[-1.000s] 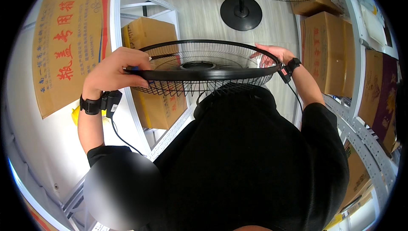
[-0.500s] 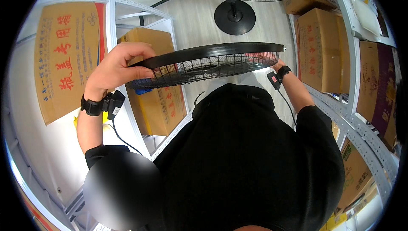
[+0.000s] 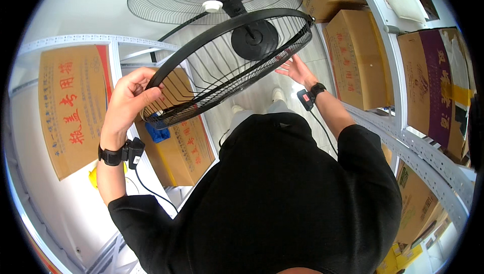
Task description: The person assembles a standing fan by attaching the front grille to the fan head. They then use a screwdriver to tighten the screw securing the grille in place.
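The fan (image 3: 232, 4) stands on the floor ahead of me, and more of it shows now than half a second ago. The cage (image 3: 229, 83) is up in the air between me and the fan. It was almost flat. Now it is tipped, with its right end up high, so I can see through the wires. A brown box (image 3: 189, 155) sits low on my left. My left hand (image 3: 128, 97) pinches the cage's left edge with thumb and fingers. My right hand (image 3: 301, 70) is wide, just beside the right end; I can't tell if a fingertip touches. So I think my left hand does most of the holding. A blue thing (image 3: 159, 133) is by the box. A little white cap (image 3: 212, 6) shows on the fan's front.
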The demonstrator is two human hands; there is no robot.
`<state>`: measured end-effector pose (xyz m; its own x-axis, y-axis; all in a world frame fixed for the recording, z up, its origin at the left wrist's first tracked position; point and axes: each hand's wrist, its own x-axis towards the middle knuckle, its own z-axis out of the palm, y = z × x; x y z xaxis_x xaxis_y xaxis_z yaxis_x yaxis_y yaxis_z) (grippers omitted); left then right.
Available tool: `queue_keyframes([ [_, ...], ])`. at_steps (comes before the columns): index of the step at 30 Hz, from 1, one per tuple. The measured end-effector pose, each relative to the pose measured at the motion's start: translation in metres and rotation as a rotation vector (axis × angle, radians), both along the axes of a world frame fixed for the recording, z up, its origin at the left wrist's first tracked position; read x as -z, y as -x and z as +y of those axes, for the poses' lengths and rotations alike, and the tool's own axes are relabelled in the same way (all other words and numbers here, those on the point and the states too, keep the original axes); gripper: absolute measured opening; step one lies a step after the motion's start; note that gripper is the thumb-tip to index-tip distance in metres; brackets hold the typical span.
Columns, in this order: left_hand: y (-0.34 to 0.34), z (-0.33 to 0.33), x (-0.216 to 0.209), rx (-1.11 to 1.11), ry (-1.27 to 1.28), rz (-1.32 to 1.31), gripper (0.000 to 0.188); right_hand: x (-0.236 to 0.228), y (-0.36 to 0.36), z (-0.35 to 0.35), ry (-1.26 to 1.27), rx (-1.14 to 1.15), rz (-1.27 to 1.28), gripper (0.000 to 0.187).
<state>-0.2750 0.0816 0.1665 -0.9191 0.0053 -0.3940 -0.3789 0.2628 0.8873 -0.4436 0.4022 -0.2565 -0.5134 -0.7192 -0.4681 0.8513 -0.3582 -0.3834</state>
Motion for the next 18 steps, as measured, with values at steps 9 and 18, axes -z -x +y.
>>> queue_keyframes([
  [9, 0.018, -0.007, 0.013, 0.036, 0.03, -0.041, 0.016, 0.015, 0.014, 0.001, 0.139, 0.222, -0.065, 0.045],
  [18, 0.027, -0.106, 0.078, 0.137, -0.058, -0.013, 0.016, -0.01, 0.027, -0.008, 0.007, 0.6, -0.146, 0.043],
])
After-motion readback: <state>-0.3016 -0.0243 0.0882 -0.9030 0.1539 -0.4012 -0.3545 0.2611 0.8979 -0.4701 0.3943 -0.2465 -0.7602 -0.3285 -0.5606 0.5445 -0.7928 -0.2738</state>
